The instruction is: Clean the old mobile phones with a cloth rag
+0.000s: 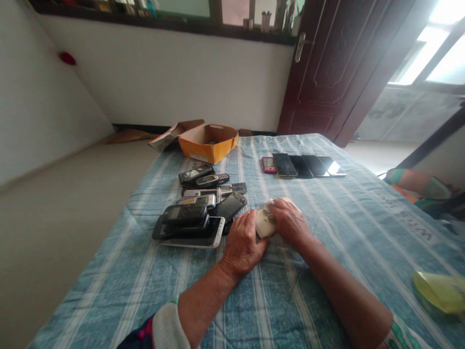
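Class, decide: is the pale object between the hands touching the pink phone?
Apart: the head view shows bare striped cloth between the pale object and the pink phone beyond it.

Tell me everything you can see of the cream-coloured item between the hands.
The cream-coloured item is flat, with a finely textured face and a few small dark marks; its material is unclear. The left hand grips its left side, while the right hand covers part of its face, a whitish wad under the fingers. It sits right of the pile of phones; whether it touches the striped cloth is hidden.
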`<state>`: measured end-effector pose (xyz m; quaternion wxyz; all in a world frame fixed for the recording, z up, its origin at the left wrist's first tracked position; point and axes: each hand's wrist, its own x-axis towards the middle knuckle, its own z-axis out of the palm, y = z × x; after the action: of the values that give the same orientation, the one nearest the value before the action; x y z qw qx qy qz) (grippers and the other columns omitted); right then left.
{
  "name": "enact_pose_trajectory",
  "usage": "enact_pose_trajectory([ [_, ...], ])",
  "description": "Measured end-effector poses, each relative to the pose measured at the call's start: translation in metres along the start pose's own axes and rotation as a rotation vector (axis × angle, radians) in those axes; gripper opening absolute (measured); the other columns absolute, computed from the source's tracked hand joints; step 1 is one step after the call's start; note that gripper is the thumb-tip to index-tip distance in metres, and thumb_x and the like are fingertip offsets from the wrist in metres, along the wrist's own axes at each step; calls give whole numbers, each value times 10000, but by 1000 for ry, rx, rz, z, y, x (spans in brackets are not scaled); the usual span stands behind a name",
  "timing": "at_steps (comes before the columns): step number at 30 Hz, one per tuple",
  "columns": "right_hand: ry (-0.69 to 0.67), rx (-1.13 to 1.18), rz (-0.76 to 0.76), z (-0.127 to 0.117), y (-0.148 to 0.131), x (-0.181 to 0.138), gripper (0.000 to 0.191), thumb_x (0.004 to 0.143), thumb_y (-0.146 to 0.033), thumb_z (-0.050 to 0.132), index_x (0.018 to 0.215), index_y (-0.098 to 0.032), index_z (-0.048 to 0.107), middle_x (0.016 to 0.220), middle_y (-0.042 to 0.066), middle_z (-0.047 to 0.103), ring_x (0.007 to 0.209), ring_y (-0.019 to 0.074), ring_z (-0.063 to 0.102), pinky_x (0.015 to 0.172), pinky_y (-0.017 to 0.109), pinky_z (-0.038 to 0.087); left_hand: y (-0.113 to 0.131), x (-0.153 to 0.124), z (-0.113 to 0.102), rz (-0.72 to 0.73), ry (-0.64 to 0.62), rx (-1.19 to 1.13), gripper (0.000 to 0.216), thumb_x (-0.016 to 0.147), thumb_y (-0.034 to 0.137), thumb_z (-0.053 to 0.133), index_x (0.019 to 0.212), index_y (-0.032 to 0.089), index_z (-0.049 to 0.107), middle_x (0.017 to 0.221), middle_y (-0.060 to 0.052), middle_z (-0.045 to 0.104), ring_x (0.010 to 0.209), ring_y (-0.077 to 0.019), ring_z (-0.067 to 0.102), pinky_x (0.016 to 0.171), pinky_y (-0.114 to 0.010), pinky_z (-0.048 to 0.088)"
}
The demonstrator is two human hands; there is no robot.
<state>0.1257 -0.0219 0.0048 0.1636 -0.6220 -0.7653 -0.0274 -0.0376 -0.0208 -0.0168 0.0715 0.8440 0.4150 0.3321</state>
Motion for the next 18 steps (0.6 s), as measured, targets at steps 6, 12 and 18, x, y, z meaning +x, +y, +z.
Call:
enact_pose_trajectory([
  [6, 26, 64, -162, 6, -5, -3, 164, 914, -141, 519, 969, -174, 670, 1098, 101, 636, 1134, 230, 523, 980, 333, 405, -1, -1, -2, -1, 28, -23, 737, 751, 208, 675, 1385, 103, 314, 1255, -215, 578, 1154, -339, 581, 959, -512, 509],
  [12, 6, 42, -108, 2, -3, -2, 172, 922, -142, 502, 953, -163, 670, 1053, 102, 641, 1063, 229, 561, 947, 340, 430, -2, -2, -2, -8, 42, -46, 803, 726, 191, 703, 1410, 124, 288, 1281, -210, 563, 1183, -337, 565, 978, -513, 500],
  [18, 23, 105, -275, 6, -13, -7, 177, 924, -147, 507, 1001, -144, 667, 1126, 120, 630, 1194, 244, 501, 1011, 361, 403, -3, -3, -2, 6, 23, -42, 779, 731, 155, 674, 1406, 90, 292, 1306, -229, 542, 1207, -343, 546, 986, -513, 493],
])
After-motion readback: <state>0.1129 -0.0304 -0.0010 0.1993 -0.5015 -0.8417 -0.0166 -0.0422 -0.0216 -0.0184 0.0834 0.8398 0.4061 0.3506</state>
